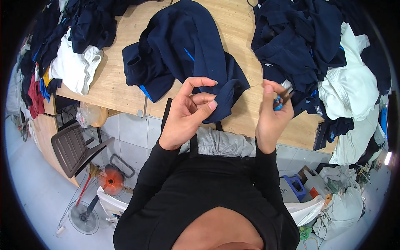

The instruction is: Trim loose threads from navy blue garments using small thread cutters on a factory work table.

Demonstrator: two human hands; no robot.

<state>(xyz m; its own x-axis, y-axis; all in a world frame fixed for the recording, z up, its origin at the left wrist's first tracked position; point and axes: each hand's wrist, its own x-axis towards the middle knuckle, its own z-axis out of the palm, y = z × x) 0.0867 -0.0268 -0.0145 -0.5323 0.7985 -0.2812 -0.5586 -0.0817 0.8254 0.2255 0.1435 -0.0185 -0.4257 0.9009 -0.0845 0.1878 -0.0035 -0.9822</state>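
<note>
My left hand [189, 111] is raised at the near edge of a navy garment [177, 46] with bright blue trim. Its fingers are loosely curled and the index finger stands apart from the thumb; I see nothing held between them. The garment lies bunched on the wooden table [237, 29], a folded part of it hanging over the near edge beside this hand. To the right, my right hand [271, 118] is closed around small thread snips [278, 103] with blue on the handle and dark blades, partly hidden by the fingers.
Navy garments [296, 41] and white garments [348, 87] are heaped at the right. Another pile with a white garment [77, 62] lies at the left. Below stand a brown plastic chair [68, 150], fans [110, 181] and bags [341, 212] on the floor. Grey cloth [223, 141] is at my waist.
</note>
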